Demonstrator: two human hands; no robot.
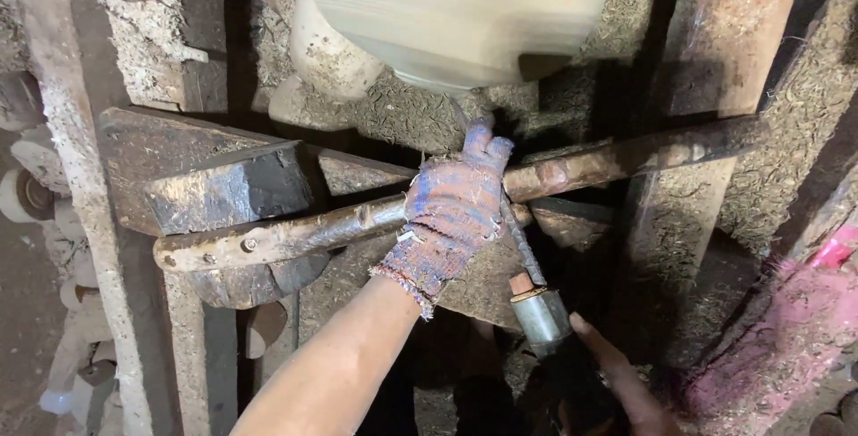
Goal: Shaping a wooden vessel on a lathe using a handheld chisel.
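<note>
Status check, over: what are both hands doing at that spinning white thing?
Left hand, gloved, gripping the rusty bar. Right hand, bare, on a dark tool with a metal collar. Thin rod angled up toward the blurred white spool. Debris-caked frame all around.

Left hand, in a worn knitted glove, rests on a rusty metal bar lying across the debris-caked frame. Right hand, bare, grips a metal-ferruled tool whose shaft points toward a blurred pale workpiece.
</note>
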